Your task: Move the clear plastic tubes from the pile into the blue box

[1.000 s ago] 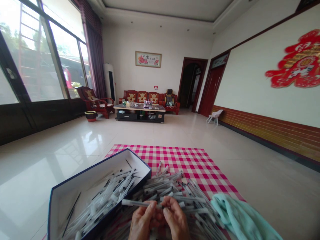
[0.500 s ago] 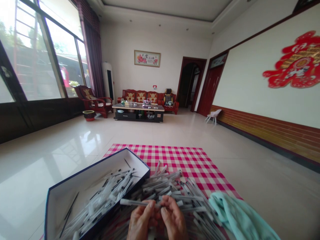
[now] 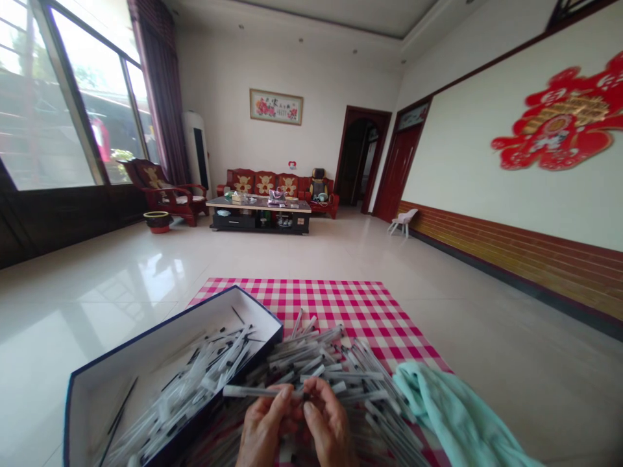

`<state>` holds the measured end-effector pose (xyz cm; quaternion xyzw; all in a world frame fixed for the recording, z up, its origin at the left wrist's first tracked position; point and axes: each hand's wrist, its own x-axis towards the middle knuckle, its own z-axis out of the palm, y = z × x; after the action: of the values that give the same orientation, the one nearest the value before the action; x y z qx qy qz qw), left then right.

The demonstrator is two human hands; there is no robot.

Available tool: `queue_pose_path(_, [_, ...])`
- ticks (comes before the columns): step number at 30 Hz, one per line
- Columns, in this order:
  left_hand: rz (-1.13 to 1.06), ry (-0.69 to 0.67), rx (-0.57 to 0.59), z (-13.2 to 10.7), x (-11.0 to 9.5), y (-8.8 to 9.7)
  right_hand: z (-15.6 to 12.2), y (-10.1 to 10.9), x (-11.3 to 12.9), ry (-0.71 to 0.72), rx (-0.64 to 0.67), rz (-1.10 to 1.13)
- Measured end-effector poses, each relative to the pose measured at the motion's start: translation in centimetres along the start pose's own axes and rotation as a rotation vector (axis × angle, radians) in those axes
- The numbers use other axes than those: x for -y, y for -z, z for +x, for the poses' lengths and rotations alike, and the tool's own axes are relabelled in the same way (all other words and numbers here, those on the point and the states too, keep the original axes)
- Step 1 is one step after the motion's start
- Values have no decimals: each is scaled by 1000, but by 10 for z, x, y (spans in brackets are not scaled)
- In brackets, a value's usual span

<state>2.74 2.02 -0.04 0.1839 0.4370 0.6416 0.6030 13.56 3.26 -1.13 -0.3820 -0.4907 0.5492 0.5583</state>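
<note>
Left hand (image 3: 263, 428) and right hand (image 3: 325, 425) were close together low in view, fingertips of both pinching one clear pen tube (image 3: 256, 392). Tube lay level above pile of pens (image 3: 335, 373) on checked cloth (image 3: 341, 305). Box (image 3: 146, 350) with more pens stood just left. Green towel (image 3: 452, 421) lay at right.

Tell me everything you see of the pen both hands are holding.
The pen is a slim, whitish, see-through tube, plastic by its look, held about level. Its left end juts free toward the box; its right end is pinched by fingertips of the left hand and right hand. Finer parts are blurred.
</note>
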Motion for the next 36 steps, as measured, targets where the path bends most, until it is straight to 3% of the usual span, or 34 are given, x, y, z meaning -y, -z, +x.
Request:
queue_pose_path(3, [13,-6,9,1,1,0,1,3,1,-62,6,-39])
queue_pose_path(8, [19,-3,19,3,4,5,5,8,-2,-14,-8,-295])
queue_pose_path(13, [11,8,11,4,3,6,3,1,-6,10,-48,-96])
queue_pose_path(16, [8,8,21,4,3,6,2,-1,-5,-68,-42,65])
queue_pose_path(19, [22,-10,24,5,5,6,4,2,-1,-121,24,-14])
queue_pose_path(22, [41,-16,12,6,7,7,6,5,2,-86,46,-163])
queue_pose_path(25, [48,-17,9,5,6,7,7,7,-2,-49,42,-172])
queue_pose_path(31, [10,7,-19,4,0,3,9,10,-16,-34,-88,-70])
queue_pose_path(36, [-21,6,-44,6,0,3,14,15,-12,-34,-158,-62])
